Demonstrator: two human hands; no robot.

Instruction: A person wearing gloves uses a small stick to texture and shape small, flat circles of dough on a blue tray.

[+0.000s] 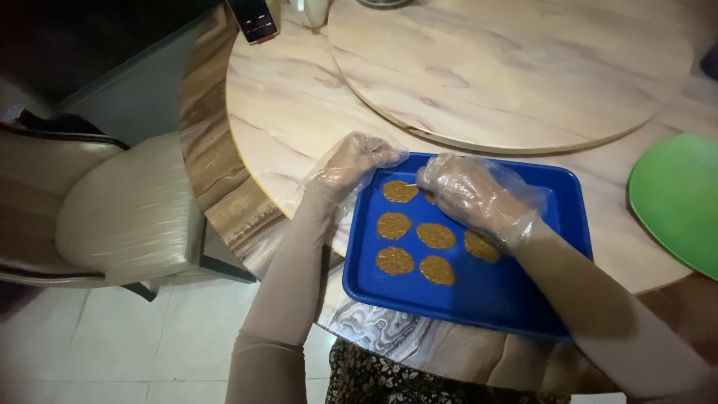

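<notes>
Patterned dark fabric (389, 378) sits right at the bottom edge, and just above it the blue tray (493, 292) hangs a little over the rim of the round marble table (299, 112). Six flat brown patties (394, 225) lie in two rough rows on the tray's left half — none touching, as far as I can tell.

Both hands wear loose clear plastic gloves. The left hand (350, 161) rests at the tray's top-left corner with fingers curled; I can't tell if it's actually gripping the rim. The right hand (471, 191) is cupped, fingers pressed down together over something at the top row — what's under it is hidden.

My take: press evenly with flat fingers, match the thickness of the others, keep gaps between them, and brace the tray so it doesn't slide. A green plate (677, 198) waits to the right.
</notes>
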